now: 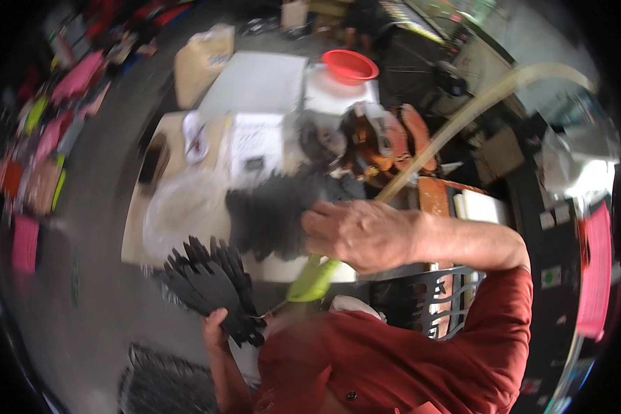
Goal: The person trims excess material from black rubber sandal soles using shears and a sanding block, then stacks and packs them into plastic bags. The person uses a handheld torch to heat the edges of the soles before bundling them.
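My left hand, low in the view, grips a fanned bundle of dark flat pieces with finger-like upper ends. I cannot make out whether these are gloves or cut sheets. Closed and knuckles up, my right hand is over the near side of the worktable. Below its fingers shows a lime-green tool, whose thin metal tip reaches toward the bundle. A long beige band curves from the upper right down to behind this hand. Beside the fingers lies a blurred dark pile of similar pieces.
A clear plastic bag, a printed sheet and a pale shoe-like piece lie on the table. Farther back are a red basin and a brown paper bag. Brown and orange pieces stand beyond my right hand. A grey chair is at the right.
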The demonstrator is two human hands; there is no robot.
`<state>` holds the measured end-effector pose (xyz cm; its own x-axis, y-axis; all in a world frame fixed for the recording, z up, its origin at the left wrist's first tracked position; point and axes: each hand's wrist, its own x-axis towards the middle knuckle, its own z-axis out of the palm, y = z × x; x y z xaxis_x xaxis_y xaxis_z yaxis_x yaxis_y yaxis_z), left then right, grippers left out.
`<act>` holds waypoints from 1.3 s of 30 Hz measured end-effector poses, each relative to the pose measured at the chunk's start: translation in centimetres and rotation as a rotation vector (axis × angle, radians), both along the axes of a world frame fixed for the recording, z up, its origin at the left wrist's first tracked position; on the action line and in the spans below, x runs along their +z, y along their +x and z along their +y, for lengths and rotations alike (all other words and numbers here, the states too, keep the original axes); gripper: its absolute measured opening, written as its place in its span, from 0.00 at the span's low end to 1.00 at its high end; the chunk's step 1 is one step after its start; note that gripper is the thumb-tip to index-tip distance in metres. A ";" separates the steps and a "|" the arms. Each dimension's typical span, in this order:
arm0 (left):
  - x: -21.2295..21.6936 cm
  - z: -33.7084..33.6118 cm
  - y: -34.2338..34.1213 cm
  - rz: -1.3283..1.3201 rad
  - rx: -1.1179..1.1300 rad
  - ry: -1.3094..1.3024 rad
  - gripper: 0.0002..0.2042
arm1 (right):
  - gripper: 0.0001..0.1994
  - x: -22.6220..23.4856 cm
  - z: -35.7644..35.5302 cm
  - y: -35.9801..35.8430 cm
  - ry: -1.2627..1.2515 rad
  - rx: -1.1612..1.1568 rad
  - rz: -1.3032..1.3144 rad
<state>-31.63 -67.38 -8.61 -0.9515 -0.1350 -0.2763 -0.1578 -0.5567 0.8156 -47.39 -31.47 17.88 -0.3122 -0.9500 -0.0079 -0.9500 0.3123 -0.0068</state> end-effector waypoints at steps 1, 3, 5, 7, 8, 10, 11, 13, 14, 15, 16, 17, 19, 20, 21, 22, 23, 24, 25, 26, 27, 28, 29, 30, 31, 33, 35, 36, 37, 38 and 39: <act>0.3 -1.2 2.3 -0.018 0.083 0.118 0.22 | 0.20 -1.1 -0.6 1.0 0.055 0.080 -0.035; -0.3 -3.7 4.3 -0.306 0.200 0.034 0.27 | 0.23 -2.9 -2.1 2.5 0.201 0.173 -0.522; -0.3 -6.2 7.5 -0.463 0.199 0.023 0.33 | 0.24 -3.7 -3.7 4.1 -0.247 0.219 -0.516; -0.4 -7.8 9.5 -0.170 0.207 0.075 0.33 | 0.24 -3.2 -4.8 4.4 -0.004 0.031 -0.558; -0.3 -8.9 10.6 -0.269 0.211 0.034 0.34 | 0.22 -3.6 -5.8 4.6 -0.044 -0.038 -0.559; -0.4 -10.4 12.5 -0.323 0.174 -0.029 0.36 | 0.16 -4.2 -7.1 5.2 -0.056 -0.139 -0.530; -0.4 -10.8 13.6 -0.305 0.142 -0.114 0.37 | 0.13 -4.5 -7.5 5.6 -0.032 -0.101 -0.482; -0.8 -11.7 15.5 -0.241 0.043 -0.290 0.39 | 0.13 -6.1 -8.9 6.4 0.057 -0.065 -0.500; -1.1 -11.8 16.4 -0.288 -0.010 -0.307 0.45 | 0.14 -7.0 -9.7 6.6 -0.042 -0.030 -0.575; -1.6 -11.6 17.0 -0.323 -0.050 -0.269 0.47 | 0.15 -7.2 -10.1 6.8 0.012 -0.063 -0.540; -2.1 -11.2 17.7 -0.323 -0.086 -0.252 0.49 | 0.15 -7.7 -10.7 6.7 0.047 -0.084 -0.572; -2.5 -10.9 18.3 -0.383 -0.115 -0.246 0.51 | 0.16 -8.1 -11.3 6.4 0.083 -0.111 -0.609; -3.0 -9.6 19.6 -0.444 -0.297 -0.298 0.59 | 0.14 -8.6 -12.5 6.2 0.199 -0.143 -0.774; -3.3 -9.0 19.8 -0.403 -0.321 -0.365 0.60 | 0.14 -8.9 -13.1 6.1 0.183 -0.201 -0.739; -3.3 -8.5 20.1 -0.377 -0.364 -0.428 0.61 | 0.14 -9.1 -13.7 6.1 0.161 -0.279 -0.726; -3.3 -8.3 20.4 -0.362 -0.339 -0.456 0.60 | 0.15 -9.1 -14.2 6.0 0.174 -0.306 -0.682; -3.1 -8.2 20.6 -0.363 -0.333 -0.481 0.60 | 0.16 -9.2 -14.6 6.1 0.258 -0.259 -0.704; -3.0 -8.3 20.8 -0.364 -0.330 -0.509 0.60 | 0.16 -9.3 -15.0 6.3 0.313 -0.209 -0.724; -2.9 -8.4 20.7 -0.336 -0.334 -0.538 0.59 | 0.17 -9.4 -15.3 6.5 0.347 -0.147 -0.762; -2.9 -8.6 20.9 -0.308 -0.333 -0.567 0.59 | 0.16 -9.6 -15.7 6.6 0.417 -0.242 -0.718; -2.9 -8.8 21.0 -0.257 -0.325 -0.596 0.58 | 0.15 -9.7 -15.9 6.7 0.297 -0.296 -0.725; -3.0 -8.8 21.3 -0.322 -0.330 -0.524 0.56 | 0.15 -9.8 -16.0 6.8 0.333 -0.276 -0.704; -3.2 -9.0 21.6 -0.364 -0.325 -0.456 0.55 | 0.15 -9.9 -16.1 6.9 0.367 -0.279 -0.665; -3.5 -9.2 21.8 -0.364 -0.301 -0.398 0.53 | 0.15 -10.1 -16.1 6.9 0.343 -0.247 -0.701; -3.9 -9.4 22.2 -0.428 -0.216 -0.258 0.49 | 0.15 -10.2 -16.0 7.0 0.324 -0.246 -0.723; -4.6 -9.6 23.1 -0.483 -0.017 0.009 0.42 | 0.15 -10.6 -15.7 7.3 0.268 -0.271 -0.737; -5.2 -10.1 23.4 -0.565 0.158 0.095 0.31 | 0.15 -11.0 -15.6 7.8 0.175 -0.303 -0.711; -5.5 -10.3 23.2 -0.504 0.248 0.174 0.31 | 0.16 -11.2 -15.6 8.4 0.270 -0.325 -0.734; -5.8 -10.4 22.8 -0.529 0.356 0.229 0.31 | 0.16 -11.4 -15.6 9.0 0.224 -0.292 -0.800; -6.0 -10.3 22.1 -0.439 0.410 0.200 0.33 | 0.16 -11.6 -15.7 9.6 0.202 -0.341 -0.812; -6.0 -10.4 21.4 -0.399 0.417 0.230 0.36 | 0.16 -11.9 -15.7 10.2 0.152 -0.383 -0.827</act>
